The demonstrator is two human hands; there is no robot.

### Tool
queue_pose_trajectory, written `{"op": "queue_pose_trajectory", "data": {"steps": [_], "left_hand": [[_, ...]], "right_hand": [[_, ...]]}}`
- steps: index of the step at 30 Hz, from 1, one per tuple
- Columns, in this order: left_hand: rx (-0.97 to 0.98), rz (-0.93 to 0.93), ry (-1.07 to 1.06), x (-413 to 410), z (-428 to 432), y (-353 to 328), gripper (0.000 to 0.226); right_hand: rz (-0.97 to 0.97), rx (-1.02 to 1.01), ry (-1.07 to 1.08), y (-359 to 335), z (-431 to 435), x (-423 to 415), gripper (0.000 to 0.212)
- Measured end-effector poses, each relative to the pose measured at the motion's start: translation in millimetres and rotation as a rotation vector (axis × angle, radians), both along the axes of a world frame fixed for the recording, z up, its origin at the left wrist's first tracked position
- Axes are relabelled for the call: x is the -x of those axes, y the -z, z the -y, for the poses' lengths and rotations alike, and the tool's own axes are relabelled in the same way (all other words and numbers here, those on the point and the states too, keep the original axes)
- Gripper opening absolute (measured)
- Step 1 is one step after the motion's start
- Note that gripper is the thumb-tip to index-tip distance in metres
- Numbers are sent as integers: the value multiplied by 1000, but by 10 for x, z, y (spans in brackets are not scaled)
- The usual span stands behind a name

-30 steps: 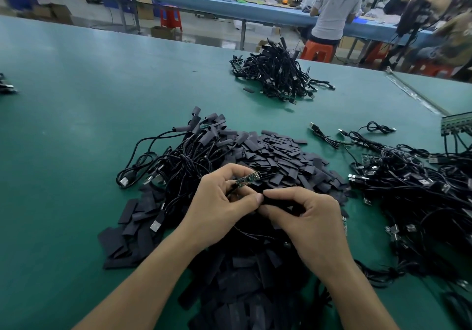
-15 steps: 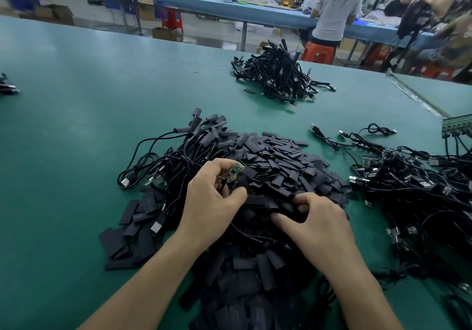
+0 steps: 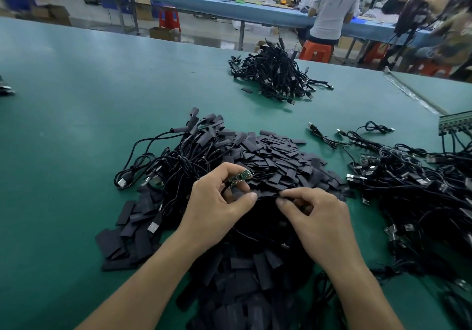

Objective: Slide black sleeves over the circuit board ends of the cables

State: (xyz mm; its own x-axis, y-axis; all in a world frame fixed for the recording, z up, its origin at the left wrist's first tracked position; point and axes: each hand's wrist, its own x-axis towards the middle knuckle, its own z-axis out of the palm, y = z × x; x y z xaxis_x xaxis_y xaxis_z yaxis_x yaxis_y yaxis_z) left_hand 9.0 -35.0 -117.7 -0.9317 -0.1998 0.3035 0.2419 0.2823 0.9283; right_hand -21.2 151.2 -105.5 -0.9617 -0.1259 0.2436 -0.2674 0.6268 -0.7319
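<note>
We record, at the near edge of the green table [image 3: 76, 105]:

1. Our left hand [image 3: 219, 202], fingers curled round the end of a cable. It holds the bare circuit board [image 3: 241, 177], which juts up and to the right out of the grip.
2. Our right hand [image 3: 319, 217], thumb and forefinger pinching a flat black sleeve [image 3: 268, 196] on top of the sleeve pile [image 3: 278, 158]. The left thumb tip lies just beside the sleeve's other end. The sleeve sits just below the board and is not yet on it.
3. Left of the pile, a tangle of cables [image 3: 178, 161] with sleeved ends.
4. To the right, a larger heap of cables [image 3: 408, 184] showing metal plugs.
5. Farther back on the table, a third bundle [image 3: 275, 77].
6. Beyond the table, a person in a grey shirt [image 3: 332, 5] at a blue bench [image 3: 255, 13].
</note>
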Motion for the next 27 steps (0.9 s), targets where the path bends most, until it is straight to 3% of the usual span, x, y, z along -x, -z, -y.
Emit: {"op": "queue_pose_trajectory", "data": {"steps": [4,8,12,15,22,27], "left_hand": [[15,-2,14,6,7,9,32],[12,-1,31,12,9,24,35],[-15,-8,78,17,9,26,36],[-70,-14,116,16,6,5,33],[-156,42,189,9,-5,-5,31],[-173,46,202,12,-15,-31,25]], "right_hand": [[-81,8,8,-18,5,-2,4],[-100,145,8,-61,17,-1,28],[42,341,-84,-100,-7,6,17],[166,431,-195,-134,15,-20,22],[152,300,-209,-101,68,-52,15],[-30,133,-296,-97,77,-72,48]]}}
